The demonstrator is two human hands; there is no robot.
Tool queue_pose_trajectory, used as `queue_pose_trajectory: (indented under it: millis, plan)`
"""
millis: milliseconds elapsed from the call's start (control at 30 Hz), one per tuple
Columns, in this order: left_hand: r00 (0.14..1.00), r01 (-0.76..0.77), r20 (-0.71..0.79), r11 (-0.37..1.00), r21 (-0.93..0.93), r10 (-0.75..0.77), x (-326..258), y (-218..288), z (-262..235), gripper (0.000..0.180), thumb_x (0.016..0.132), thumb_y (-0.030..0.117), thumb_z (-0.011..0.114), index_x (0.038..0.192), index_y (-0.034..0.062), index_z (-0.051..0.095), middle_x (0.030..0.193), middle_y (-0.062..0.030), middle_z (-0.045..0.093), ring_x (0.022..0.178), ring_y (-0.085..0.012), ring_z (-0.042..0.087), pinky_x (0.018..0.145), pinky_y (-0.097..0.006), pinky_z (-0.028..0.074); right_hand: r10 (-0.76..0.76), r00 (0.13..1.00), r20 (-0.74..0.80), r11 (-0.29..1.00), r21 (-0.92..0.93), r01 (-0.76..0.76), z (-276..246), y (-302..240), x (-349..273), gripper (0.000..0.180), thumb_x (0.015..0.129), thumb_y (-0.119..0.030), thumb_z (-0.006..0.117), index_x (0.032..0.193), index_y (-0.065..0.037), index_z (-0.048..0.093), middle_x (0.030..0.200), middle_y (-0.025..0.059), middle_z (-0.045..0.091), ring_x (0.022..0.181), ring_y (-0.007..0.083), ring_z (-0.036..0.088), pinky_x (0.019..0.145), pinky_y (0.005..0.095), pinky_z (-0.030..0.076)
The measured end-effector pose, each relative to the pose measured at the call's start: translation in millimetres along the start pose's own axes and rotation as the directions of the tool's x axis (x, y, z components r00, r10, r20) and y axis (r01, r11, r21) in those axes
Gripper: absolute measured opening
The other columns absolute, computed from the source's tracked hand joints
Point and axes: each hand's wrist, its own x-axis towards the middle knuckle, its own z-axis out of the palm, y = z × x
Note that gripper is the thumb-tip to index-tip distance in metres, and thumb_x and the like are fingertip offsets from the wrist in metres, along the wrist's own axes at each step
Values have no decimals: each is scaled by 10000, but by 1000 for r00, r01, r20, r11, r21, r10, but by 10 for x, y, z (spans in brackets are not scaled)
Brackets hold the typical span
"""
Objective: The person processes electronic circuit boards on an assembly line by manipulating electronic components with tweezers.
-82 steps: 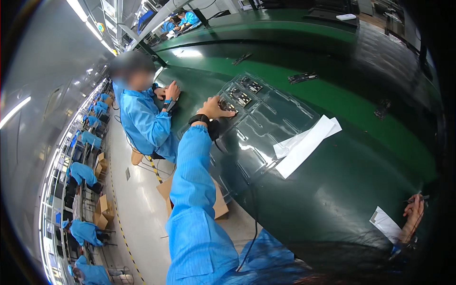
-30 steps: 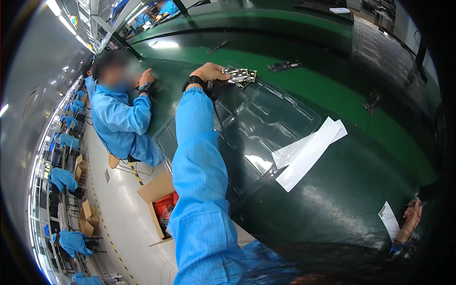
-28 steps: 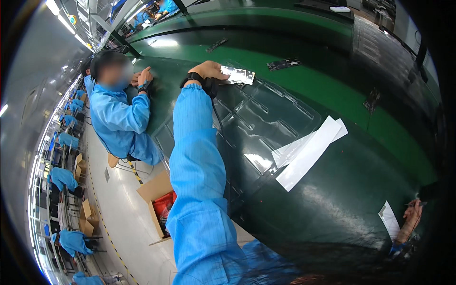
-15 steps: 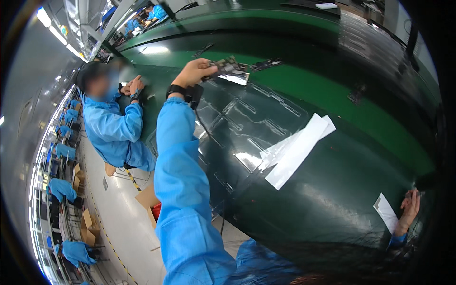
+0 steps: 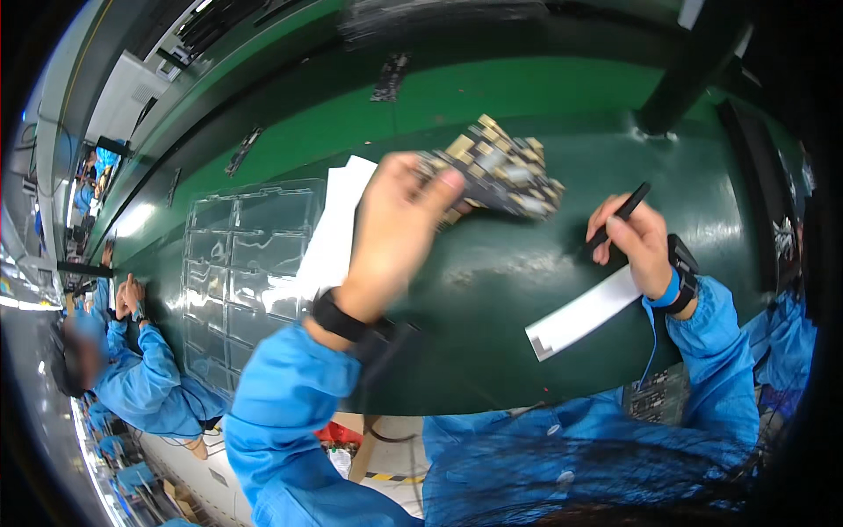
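My left hand [image 5: 391, 233] is closed on a fanned bunch of black circuit boards [image 5: 500, 171] with gold and silver patches, lifted over the bench and slightly blurred. To the right, my right hand [image 5: 639, 239] grips a slim black pen-shaped tool [image 5: 634, 201] between thumb and fingers; its exact kind is unclear. A white strip [image 5: 580, 318] with a small grey mark at one end lies on the green bench, partly under that hand. White sheets [image 5: 336, 233] lie just left of my left hand, overlapping the edge of a clear plastic tray [image 5: 230, 263] with moulded compartments.
Loose dark boards [image 5: 390, 77] lie scattered along the bench's far green strip. A black post [image 5: 694, 75] rises at the back right, near a long dark object [image 5: 753, 198]. At the far left sits a person in a blue smock [image 5: 154, 386].
My view has swung rightward. The left hand has brought the boards from beyond the tray to the middle of the bench. My right hand now shows clearly, with the black tool in its fingers.
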Motion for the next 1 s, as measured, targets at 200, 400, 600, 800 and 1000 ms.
queue_pose_trajectory:
  millis: [200, 400, 600, 800, 1000]
  plan:
    - [961, 247, 104, 966, 78, -255, -438, -500, 766, 259, 955, 64, 670, 1122, -55, 513, 1085, -129, 672, 944, -162, 677, 852, -287, 569, -192, 864, -466, 971, 40, 238, -544, 2, 231, 259, 1047, -239, 497, 1072, 5, 579, 975, 105, 639, 659, 107, 576, 583, 238, 460]
    - [982, -159, 170, 858, 489, 86, -539, -300, 794, 179, 929, 82, 705, 1019, 7, 569, 1305, -147, 543, 1126, -184, 586, 911, -343, 526, -58, 897, -438, 980, 145, 135, -639, 119, 206, 271, 1013, -277, 581, 1050, -13, 633, 919, 71, 658, 640, 100, 591, 572, 235, 463]
    - [983, -15, 177, 935, 354, -52, 103, -84, 952, 198, 994, 139, 643, 1009, -53, 601, 937, -86, 673, 823, -113, 651, 758, -274, 564, -47, 911, -410, 975, 180, 131, -544, 74, 229, 303, 996, -300, 614, 1035, -1, 635, 896, 62, 651, 628, 98, 585, 564, 230, 449]
    - [921, 8, 257, 673, 739, -294, 420, 51, 983, 264, 945, 154, 700, 1080, -72, 686, 903, -84, 655, 701, -93, 602, 616, -248, 514, -57, 857, -512, 962, 200, 183, -609, 96, 214, 316, 990, -309, 625, 1046, 2, 635, 895, 64, 648, 625, 101, 580, 570, 230, 441]
    - [877, -104, 391, 685, 722, -279, 740, 178, 916, 252, 934, 167, 707, 1122, -1, 715, 879, -56, 638, 667, -89, 582, 588, -237, 470, -71, 848, -526, 962, 189, 198, -639, 42, 238, 319, 989, -313, 629, 1060, -2, 636, 914, 66, 651, 630, 100, 575, 570, 229, 438]
